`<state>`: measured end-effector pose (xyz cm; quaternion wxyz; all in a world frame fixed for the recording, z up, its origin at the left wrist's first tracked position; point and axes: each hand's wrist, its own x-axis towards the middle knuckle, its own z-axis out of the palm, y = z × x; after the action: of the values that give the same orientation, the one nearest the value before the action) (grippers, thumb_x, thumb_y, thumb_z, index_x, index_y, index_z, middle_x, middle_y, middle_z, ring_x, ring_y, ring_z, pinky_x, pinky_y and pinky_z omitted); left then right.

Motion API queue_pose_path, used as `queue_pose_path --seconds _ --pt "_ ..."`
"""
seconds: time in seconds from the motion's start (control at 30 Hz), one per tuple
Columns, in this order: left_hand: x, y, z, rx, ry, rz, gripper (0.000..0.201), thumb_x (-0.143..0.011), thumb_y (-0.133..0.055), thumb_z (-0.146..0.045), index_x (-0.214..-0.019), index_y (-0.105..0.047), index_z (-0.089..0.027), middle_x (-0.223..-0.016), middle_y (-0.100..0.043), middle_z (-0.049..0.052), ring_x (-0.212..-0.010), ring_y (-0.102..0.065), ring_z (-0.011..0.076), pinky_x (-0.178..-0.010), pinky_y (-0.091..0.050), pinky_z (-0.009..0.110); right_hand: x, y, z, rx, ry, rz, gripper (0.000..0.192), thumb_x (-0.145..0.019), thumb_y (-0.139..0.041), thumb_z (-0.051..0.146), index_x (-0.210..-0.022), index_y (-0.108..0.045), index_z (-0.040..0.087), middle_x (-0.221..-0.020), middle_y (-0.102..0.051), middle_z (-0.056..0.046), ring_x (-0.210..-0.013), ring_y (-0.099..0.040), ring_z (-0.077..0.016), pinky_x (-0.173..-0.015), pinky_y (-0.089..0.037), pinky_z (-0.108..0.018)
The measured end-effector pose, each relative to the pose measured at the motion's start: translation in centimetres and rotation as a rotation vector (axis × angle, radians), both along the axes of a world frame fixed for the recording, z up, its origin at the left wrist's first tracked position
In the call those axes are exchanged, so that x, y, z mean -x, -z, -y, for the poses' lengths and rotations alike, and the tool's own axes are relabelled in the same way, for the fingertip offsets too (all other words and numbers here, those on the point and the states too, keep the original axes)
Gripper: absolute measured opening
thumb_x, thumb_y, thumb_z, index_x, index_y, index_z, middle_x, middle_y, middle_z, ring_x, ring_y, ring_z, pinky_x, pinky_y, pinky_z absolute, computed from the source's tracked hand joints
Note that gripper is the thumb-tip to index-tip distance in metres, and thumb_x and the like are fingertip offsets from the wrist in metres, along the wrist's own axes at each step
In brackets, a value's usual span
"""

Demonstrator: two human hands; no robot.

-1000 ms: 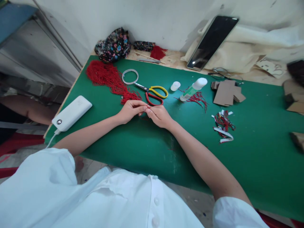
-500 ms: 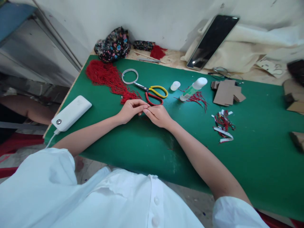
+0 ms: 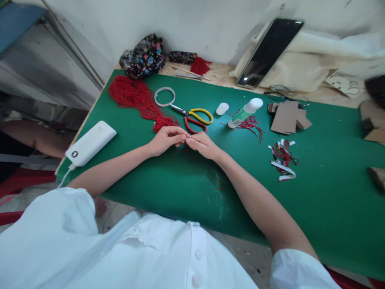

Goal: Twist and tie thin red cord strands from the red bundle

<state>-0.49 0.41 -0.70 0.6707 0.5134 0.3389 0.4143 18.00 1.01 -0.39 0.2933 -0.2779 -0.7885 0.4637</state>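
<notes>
From the head camera, looking down: the right hand [image 3: 203, 145] has slid a little further from the body and slightly to the right since a moment ago, its fingers now stretched flatter, while the left hand [image 3: 165, 140] has hardly shifted. Both rest on the green mat [image 3: 186, 188], fingertips meeting in a pinch. Whatever sits between them is too small to make out, perhaps a thin red strand; I cannot tell for certain. Both hands are curled nearly closed at the tips.

Just beyond the hands lies a pair of scissors [image 3: 192, 117], steel blades with one glossy yellow loop and one red. Touching the left hand's far side is the tail of a bundle of red cords [image 3: 138, 100], stringy and matted, fanning back toward the table corner. A thin pale ring [image 3: 165, 96] lies by the scissor tips. To the right lie a glue stick [image 3: 244, 112], tipped over on loose red threads, its round white cap [image 3: 222, 108] apart from it. Flat brown cardboard pieces [image 3: 288, 117] are stacked beyond, with scraps of thread and paper [image 3: 282, 159] nearer. A smooth white power bank [image 3: 90, 143] sits at the left edge of the mat.
</notes>
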Motion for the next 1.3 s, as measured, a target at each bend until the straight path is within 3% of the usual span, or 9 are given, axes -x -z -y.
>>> queue_pose_path --seconds 0.4,0.63,0.77,0.93,1.07,1.3 --pt "0.1 -0.2 0.0 -0.003 0.027 0.031 0.028 -0.071 -0.077 -0.041 -0.077 -0.07 -0.015 -0.064 -0.062 -0.002 -0.053 -0.051 0.0032 -0.052 -0.04 0.017 0.2 0.2 0.0 -0.069 0.028 0.07 0.058 -0.095 -0.034 0.056 -0.052 -0.037 0.017 -0.049 -0.028 0.005 -0.049 -0.025 -0.0055 -0.049 -0.018 -0.023" --pt "-0.3 -0.9 0.2 0.075 -0.008 0.036 0.037 -0.069 -0.077 -0.047 -0.074 -0.062 -0.013 -0.058 -0.054 -0.004 -0.05 -0.047 0.0028 -0.048 -0.037 0.016 0.3 -0.2 0.2 -0.103 0.052 0.111 0.06 -0.096 -0.033 0.055 -0.068 -0.065 0.013 -0.049 -0.03 0.006 -0.049 -0.027 -0.006 -0.049 -0.021 -0.022" --pt "-0.4 -1.2 0.1 0.132 -0.01 0.046 0.04 -0.064 -0.079 -0.049 -0.072 -0.061 -0.013 -0.056 -0.053 -0.005 -0.048 -0.047 0.0028 -0.048 -0.037 0.016 0.4 -0.3 0.2 -0.112 0.06 0.13 0.059 -0.096 -0.034 0.054 -0.077 -0.071 0.013 -0.049 -0.028 0.006 -0.048 -0.027 -0.006 -0.049 -0.021 -0.022" --pt "-0.4 -1.2 0.0 0.133 0.005 0.064 0.04 -0.066 -0.078 -0.048 -0.073 -0.061 -0.013 -0.058 -0.054 -0.004 -0.049 -0.048 0.0025 -0.048 -0.038 0.016 0.5 -0.3 0.2 -0.137 0.067 0.147 0.059 -0.096 -0.035 0.053 -0.067 -0.067 0.012 -0.048 -0.028 0.006 -0.047 -0.027 -0.0055 -0.049 -0.02 -0.022" --pt "-0.3 -1.1 0.0 0.144 0.0 0.068 0.04 -0.065 -0.079 -0.048 -0.072 -0.06 -0.013 -0.059 -0.054 -0.004 -0.049 -0.048 0.0026 -0.048 -0.038 0.016 0.6 -0.3 0.2 -0.149 0.083 0.156 0.062 -0.096 -0.034 0.055 -0.055 -0.054 0.014 -0.048 -0.027 0.005 -0.046 -0.026 -0.0052 -0.049 -0.019 -0.023" --pt "-0.2 -0.8 0.0 0.125 0.0 0.077 0.039 -0.069 -0.077 -0.047 -0.074 -0.058 -0.013 -0.061 -0.054 -0.004 -0.05 -0.048 0.0028 -0.049 -0.039 0.017 0.6 -0.3 0.2 -0.172 0.077 0.197 0.06 -0.096 -0.033 0.054 -0.054 -0.048 0.015 -0.048 -0.029 0.005 -0.046 -0.026 -0.0052 -0.049 -0.019 -0.023"
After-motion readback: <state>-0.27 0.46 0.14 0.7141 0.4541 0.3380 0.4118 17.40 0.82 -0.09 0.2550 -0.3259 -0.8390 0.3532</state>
